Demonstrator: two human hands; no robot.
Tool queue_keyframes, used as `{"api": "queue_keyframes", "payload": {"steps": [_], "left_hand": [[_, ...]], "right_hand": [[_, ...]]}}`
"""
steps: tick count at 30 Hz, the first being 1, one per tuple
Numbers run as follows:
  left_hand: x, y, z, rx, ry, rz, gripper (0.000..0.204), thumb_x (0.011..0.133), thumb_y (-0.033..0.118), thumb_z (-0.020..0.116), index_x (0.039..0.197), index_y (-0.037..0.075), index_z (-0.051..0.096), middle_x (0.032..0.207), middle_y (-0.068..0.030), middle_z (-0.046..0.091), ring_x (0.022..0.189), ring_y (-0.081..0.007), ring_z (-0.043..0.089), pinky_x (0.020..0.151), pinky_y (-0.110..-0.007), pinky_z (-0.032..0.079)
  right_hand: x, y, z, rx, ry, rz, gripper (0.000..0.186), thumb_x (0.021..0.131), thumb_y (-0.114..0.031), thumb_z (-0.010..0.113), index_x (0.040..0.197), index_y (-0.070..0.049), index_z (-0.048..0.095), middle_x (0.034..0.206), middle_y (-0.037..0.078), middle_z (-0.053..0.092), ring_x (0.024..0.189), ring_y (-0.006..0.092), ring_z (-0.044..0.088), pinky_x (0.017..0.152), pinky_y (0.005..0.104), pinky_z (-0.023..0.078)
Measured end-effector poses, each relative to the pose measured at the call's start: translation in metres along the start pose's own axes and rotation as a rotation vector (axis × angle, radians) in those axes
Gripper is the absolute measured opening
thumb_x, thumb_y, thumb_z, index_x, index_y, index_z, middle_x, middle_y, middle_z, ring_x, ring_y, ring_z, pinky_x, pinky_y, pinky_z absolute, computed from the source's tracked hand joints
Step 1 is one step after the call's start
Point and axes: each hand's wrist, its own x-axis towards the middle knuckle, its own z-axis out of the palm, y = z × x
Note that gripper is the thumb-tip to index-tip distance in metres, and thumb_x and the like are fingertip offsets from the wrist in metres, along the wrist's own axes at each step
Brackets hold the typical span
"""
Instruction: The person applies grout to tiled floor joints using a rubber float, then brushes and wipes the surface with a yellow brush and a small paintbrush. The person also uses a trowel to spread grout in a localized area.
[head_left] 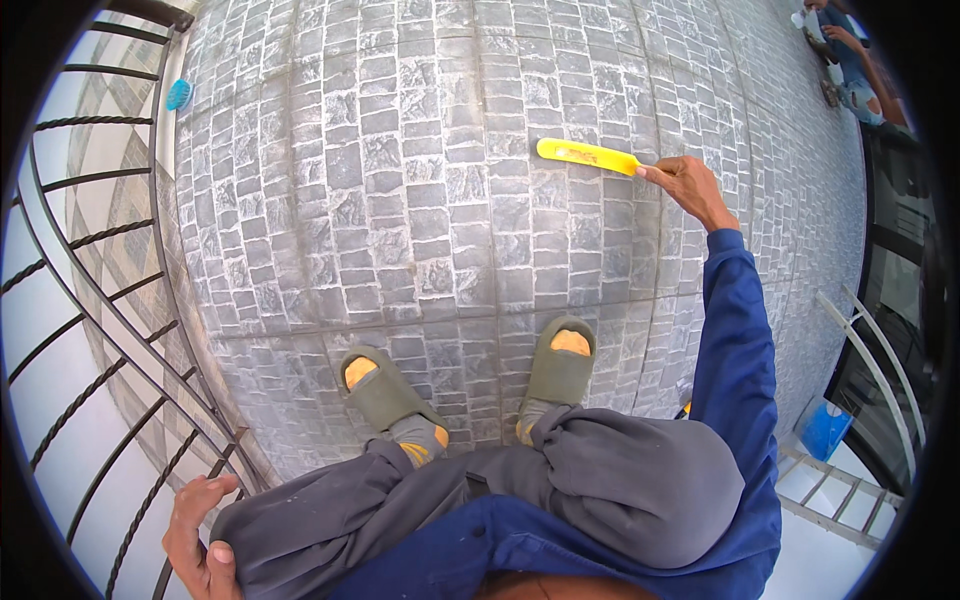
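Grey stone-patterned floor (pixel 400 240), green slippers (pixel 557 368) on it

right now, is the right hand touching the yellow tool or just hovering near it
Touching: the head view shows the right hand gripping the yellow tool by its end.

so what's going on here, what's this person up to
A person with bent knees is stretching the right hand forward, gripping one end of a long yellow tool over the grey stone-patterned floor; whether it touches the floor is hard to tell. The left hand is empty, beside the left knee. A small blue brush-like thing lies near the metal railing, and another person is at the upper right.
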Motion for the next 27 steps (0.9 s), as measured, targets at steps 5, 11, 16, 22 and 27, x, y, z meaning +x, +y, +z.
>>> {"api": "queue_keyframes", "payload": {"steps": [5, 11, 16, 22, 27], "left_hand": [[0.019, 0.012, 0.002, -0.014, -0.039, -0.02, 0.057, 0.103, 0.039, 0.042, 0.126, -0.01, 0.061, 0.12, -0.0271, 0.066, 0.11, -0.0388, 0.065, 0.097, -0.044, 0.049], [0.02, 0.029, 0.012, 0.06, 0.054, -0.137, 0.056, 0.1, 0.042, 0.046, 0.121, -0.007, 0.063, 0.114, -0.0226, 0.068, 0.112, -0.0349, 0.062, 0.105, -0.045, 0.04], [0.012, 0.005, 0.005, 0.07, -0.004, 0.077, 0.053, 0.105, 0.036, 0.042, 0.126, -0.01, 0.061, 0.119, -0.0284, 0.065, 0.103, -0.0397, 0.067, 0.09, -0.042, 0.053], [0.015, 0.009, 0.003, -0.015, -0.054, 0.024, 0.052, 0.103, 0.037, 0.046, 0.125, -0.008, 0.063, 0.12, -0.0297, 0.065, 0.109, -0.0437, 0.064, 0.101, -0.048, 0.045], [0.031, 0.026, 0.008, 0.077, -0.07, 0.109, 0.053, 0.103, 0.036, 0.047, 0.124, -0.009, 0.062, 0.117, -0.0293, 0.067, 0.111, -0.0426, 0.063, 0.1, -0.047, 0.046]], "right_hand": [[0.054, -0.106, 0.043, 0.007, -0.083, -0.239, 0.061, 0.087, -0.068, 0.063, 0.095, -0.01, 0.082, 0.058, 0.009, 0.063, 0.056, 0.0249, 0.062, 0.056, 0.0391, 0.05], [0.082, -0.168, 0.061, 0.013, -0.137, -0.286, 0.064, 0.088, -0.069, 0.06, 0.097, -0.01, 0.081, 0.068, 0.012, 0.069, 0.068, 0.0302, 0.068, 0.063, 0.0433, 0.052], [0.052, -0.024, 0.003, 0.093, -0.028, -0.03, 0.064, 0.084, -0.071, 0.064, 0.095, -0.01, 0.082, 0.074, 0.012, 0.073, 0.07, 0.0265, 0.068, 0.064, 0.0396, 0.051], [0.045, -0.018, 0.001, -0.074, -0.025, -0.115, 0.065, 0.086, -0.071, 0.062, 0.093, -0.009, 0.082, 0.066, 0.011, 0.068, 0.06, 0.0227, 0.062, 0.055, 0.0379, 0.048], [0.085, -0.146, 0.072, 0.1, 0.07, -0.459, 0.065, 0.084, -0.071, 0.063, 0.091, -0.009, 0.081, 0.06, 0.01, 0.065, 0.06, 0.0258, 0.064, 0.055, 0.0418, 0.05]]}}
